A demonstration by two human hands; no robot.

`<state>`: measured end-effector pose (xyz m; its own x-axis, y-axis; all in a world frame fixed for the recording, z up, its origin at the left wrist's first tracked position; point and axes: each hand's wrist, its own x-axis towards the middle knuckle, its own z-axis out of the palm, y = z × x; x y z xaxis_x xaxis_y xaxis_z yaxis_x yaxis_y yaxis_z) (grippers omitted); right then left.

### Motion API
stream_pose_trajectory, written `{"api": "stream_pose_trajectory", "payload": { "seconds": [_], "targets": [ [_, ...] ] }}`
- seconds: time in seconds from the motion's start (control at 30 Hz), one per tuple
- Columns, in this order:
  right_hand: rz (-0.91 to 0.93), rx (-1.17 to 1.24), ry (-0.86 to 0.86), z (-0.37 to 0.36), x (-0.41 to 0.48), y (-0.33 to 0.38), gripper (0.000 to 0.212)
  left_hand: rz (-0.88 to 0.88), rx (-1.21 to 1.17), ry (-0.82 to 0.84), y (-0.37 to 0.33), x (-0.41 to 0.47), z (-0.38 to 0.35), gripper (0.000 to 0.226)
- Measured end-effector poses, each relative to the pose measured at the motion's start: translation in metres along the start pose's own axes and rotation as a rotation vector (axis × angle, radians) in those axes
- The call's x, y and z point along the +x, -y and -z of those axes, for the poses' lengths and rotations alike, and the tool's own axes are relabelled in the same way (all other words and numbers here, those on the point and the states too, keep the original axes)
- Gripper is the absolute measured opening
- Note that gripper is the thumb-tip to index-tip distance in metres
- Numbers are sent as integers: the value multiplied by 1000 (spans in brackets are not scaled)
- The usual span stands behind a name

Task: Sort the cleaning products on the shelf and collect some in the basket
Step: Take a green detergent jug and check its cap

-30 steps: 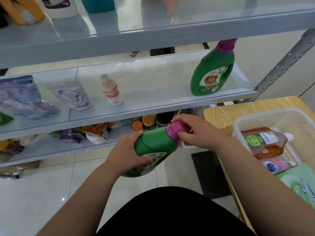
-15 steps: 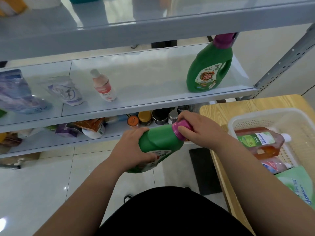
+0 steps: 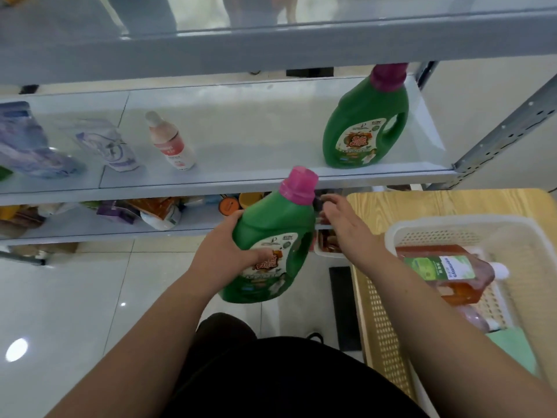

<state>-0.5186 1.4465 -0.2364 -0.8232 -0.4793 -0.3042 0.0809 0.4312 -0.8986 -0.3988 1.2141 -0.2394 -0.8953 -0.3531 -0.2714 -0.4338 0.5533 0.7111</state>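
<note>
Tipped over on its side half a second ago, the green detergent bottle [image 3: 271, 236] now stands almost upright in mid-air, raised so that its pink cap [image 3: 298, 185] crosses the front edge of the middle shelf [image 3: 256, 131]. The right hand, which was wrapped over that cap, has let go.

From the left, two purple refill pouches [image 3: 33, 146] lean on the middle shelf. Near them stands a small pink bottle [image 3: 171, 143] with a white top, tilted a little. Below, the lower shelf [image 3: 196, 220] holds a jumble of packets and jars, too blurred to name.

The left hand [image 3: 224, 251] grips the raised bottle round its belly, thumb across the label and fingers curled behind. The bottle hangs in front of the shelves, above the tiled floor, resting on nothing.

Just to the right of the bottle's shoulder is the right hand [image 3: 346, 224], its fingers loose and spread, grasping nothing. Whether the fingertips brush the bottle I cannot tell.

A second green detergent bottle [image 3: 364, 122] of the same kind stands upright at the right end of the middle shelf.

Farthest right is a wooden table [image 3: 446, 203] carrying a white basket [image 3: 452, 226]. An amber bottle [image 3: 443, 276] with a green label lies on its side in the basket.
</note>
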Motion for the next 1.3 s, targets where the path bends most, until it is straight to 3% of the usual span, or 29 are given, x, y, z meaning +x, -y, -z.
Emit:
{"api": "stream_pose_trajectory", "payload": {
  "seconds": [0.1,0.23,0.3,0.67,0.97,1.2,1.3],
  "targets": [
    [-85,30,161,-13,1,-14,37,70,-230,-32,-2,8,9,89],
    [-84,101,78,-29,21,-15,26,63,-364,-36,-8,28,15,82],
    [-72,44,11,-28,38,-8,19,41,-349,-19,-8,43,19,75],
    [2,-324,-225,-14,139,47,31,-152,-235,-96,-15,148,54,65],
    [-56,-348,-311,-22,210,75,36,-186,-99,-91,-16,220,77,66],
    [-107,-334,-326,-27,229,83,35,-269,-7,-47,-17,240,88,43],
    [-103,-351,-266,-25,220,80,47,-238,-14,25,-8,239,89,53]
  ]
}}
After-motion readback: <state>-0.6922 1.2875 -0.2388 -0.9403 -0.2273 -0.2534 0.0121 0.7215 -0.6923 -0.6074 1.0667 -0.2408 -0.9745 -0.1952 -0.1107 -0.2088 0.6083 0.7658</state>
